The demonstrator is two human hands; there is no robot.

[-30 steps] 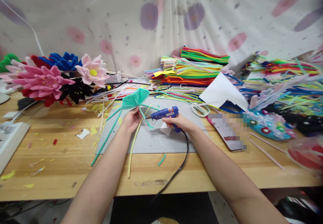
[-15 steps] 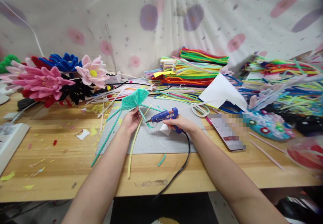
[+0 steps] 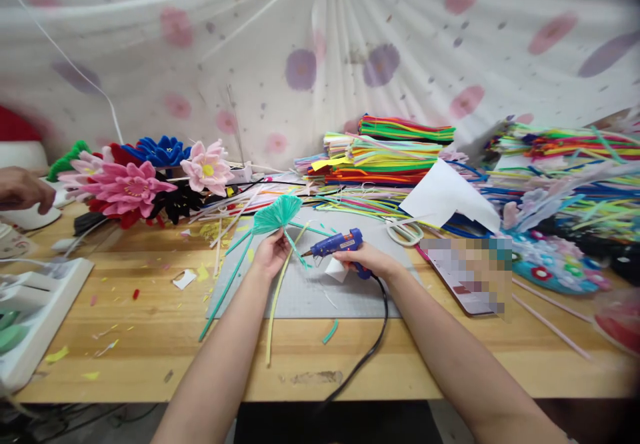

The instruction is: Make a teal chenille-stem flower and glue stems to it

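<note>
My left hand [image 3: 271, 253] is closed on a green fan-shaped leaf made of pipe cleaners [image 3: 277, 214], holding it up over the grey cutting mat [image 3: 305, 301]. The leaf's stem slants down to the right from my fingers. In my right hand [image 3: 367, 259] is a blue hot glue gun [image 3: 336, 243], its nozzle pointing left, close to the stem; whether they touch I cannot tell. A black cord [image 3: 383, 321] runs down from its handle. Loose green pipe cleaners [image 3: 227, 286] and a yellow pipe cleaner [image 3: 273, 311] lie by my left hand.
Finished pipe-cleaner flowers [image 3: 133, 191] stand at the left, near another person's hand [image 3: 25, 189]. A white power strip [image 3: 53, 314] lies at the left edge. Bundled pipe cleaners [image 3: 390, 151] are stacked behind. Scissors [image 3: 406, 232], white paper [image 3: 445, 197] and a phone [image 3: 457, 277] are on the right.
The view has shifted to the left and up, bringing another person's hand in at the left. My hands keep hold of the leaf and the glue gun in nearly the same pose.
</note>
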